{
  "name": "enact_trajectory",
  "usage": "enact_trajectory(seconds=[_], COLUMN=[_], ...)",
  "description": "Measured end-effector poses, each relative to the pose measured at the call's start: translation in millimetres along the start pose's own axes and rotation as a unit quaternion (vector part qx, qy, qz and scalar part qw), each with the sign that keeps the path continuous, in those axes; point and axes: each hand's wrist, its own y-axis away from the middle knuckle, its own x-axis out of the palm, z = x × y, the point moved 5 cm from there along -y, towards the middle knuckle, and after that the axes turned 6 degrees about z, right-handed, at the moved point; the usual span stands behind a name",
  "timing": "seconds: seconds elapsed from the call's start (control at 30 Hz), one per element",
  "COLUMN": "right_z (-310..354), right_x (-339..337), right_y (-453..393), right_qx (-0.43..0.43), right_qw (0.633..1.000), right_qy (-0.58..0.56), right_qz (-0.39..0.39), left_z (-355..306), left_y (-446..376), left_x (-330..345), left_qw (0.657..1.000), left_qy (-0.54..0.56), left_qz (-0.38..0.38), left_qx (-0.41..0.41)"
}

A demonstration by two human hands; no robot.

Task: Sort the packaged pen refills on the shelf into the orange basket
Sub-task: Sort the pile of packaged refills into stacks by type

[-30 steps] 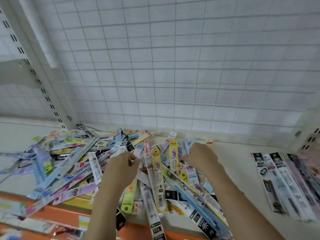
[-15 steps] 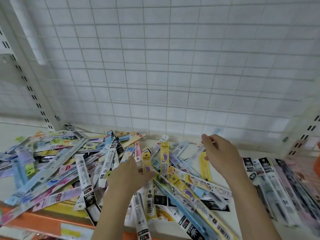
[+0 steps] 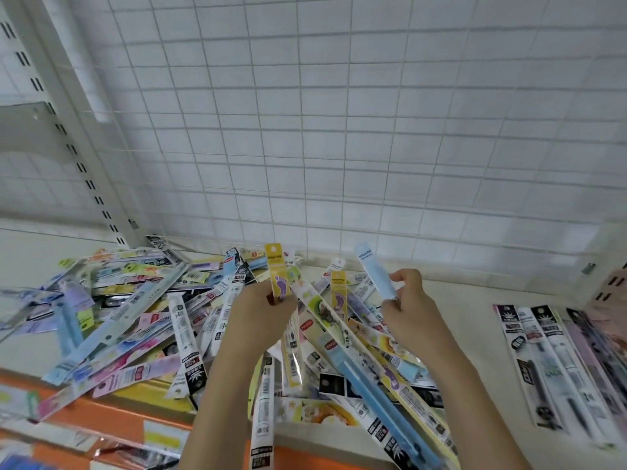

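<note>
A big loose pile of packaged pen refills (image 3: 142,320) in many colours covers the white shelf (image 3: 468,320). My left hand (image 3: 261,317) is raised over the pile's middle and grips a yellow refill pack (image 3: 276,269) with a purple foot print, held upright. My right hand (image 3: 407,313) is beside it, pinching a light blue refill pack (image 3: 375,273) that tilts up and left. No orange basket shows as such; only an orange edge (image 3: 112,408) runs along the shelf front.
A row of black-and-white refill packs (image 3: 543,361) lies sorted at the right of the shelf. A white wire grid panel (image 3: 339,130) backs the shelf, with a slotted upright (image 3: 68,144) at left. More packs lie below the orange edge.
Both hands have lifted from the pile. The left hand now holds a yellow pack upright; the right hand has raised a light blue pack.
</note>
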Motion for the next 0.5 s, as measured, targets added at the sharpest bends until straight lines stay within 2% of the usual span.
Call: enact_trajectory(seconds=[0.1,0.23,0.4,0.5], right_z=[6.2,18.8,38.5,38.9], right_x=[12.6,22.5,44.2,48.1], right_y=[-4.7,-11.1,-6.5,-9.8], right_qx=[0.004,-0.012,-0.068,-0.072], right_qw=[1.0,0.995,0.982,0.978], right_qy=[0.02,0.091,0.093,0.128], right_qz=[0.015,0.026,0.152,0.149], left_z=[-0.9,4.5,8.3,9.0], left_y=[1.1,-1.7,-7.6,-10.8], left_x=[-8.7,-15.2,-16.9,-16.3], left_qw=[0.999,0.999,0.999,1.0], left_qy=[0.036,0.027,0.029,0.018], left_qz=[-0.016,-0.024,-0.018,-0.017], left_qx=[0.01,0.004,0.003,0.008])
